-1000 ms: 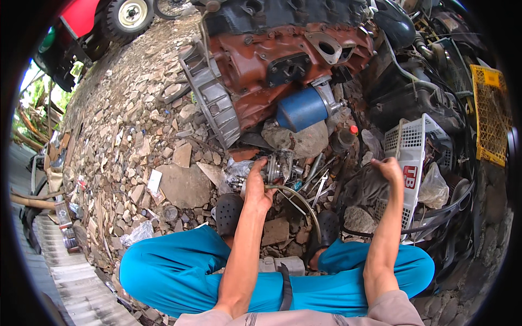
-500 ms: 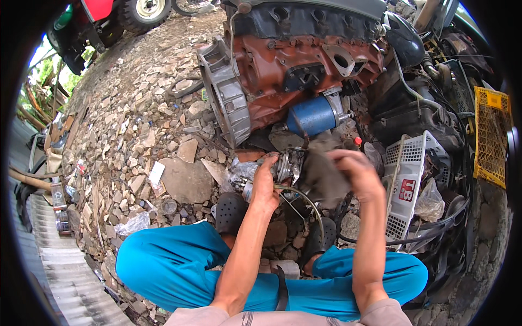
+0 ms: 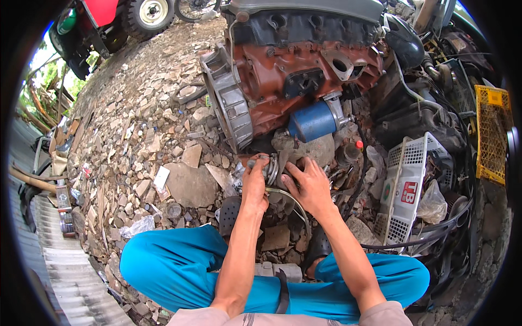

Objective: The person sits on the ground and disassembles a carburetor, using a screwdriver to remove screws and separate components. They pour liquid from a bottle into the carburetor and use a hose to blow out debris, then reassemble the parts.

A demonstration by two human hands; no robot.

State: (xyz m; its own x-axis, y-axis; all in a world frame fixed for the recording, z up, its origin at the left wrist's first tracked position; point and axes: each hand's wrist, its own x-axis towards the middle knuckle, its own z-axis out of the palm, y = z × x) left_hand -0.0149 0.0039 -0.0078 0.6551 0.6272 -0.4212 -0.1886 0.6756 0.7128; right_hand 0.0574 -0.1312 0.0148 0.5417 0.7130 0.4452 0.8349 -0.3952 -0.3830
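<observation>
In front of my shins, my left hand [image 3: 255,183] is closed round a silvery metal engine part [image 3: 271,170] with rounded edges; its exact kind cannot be made out. A thin pale hose [image 3: 296,202] curves from below the part toward my right foot. My right hand [image 3: 310,186] grips a dark grey-brown rag [image 3: 283,162] and presses it to the part's right side. The fingers of both hands hide much of the part. Just beyond stands a red-brown engine block [image 3: 261,81] with a blue oil filter [image 3: 312,121] on its lower side.
Broken stones and a flat slab [image 3: 190,185] cover the ground at left. On the right lie a white plastic basket [image 3: 399,187], a yellow crate [image 3: 492,133] and black cables. A bottle with a red cap [image 3: 359,145] stands near the filter. Corrugated sheeting [image 3: 60,250] edges the left.
My right hand has moved left and in, bringing the rag from a blurred swing beside the part onto it. My left hand and the part have shifted slightly left.
</observation>
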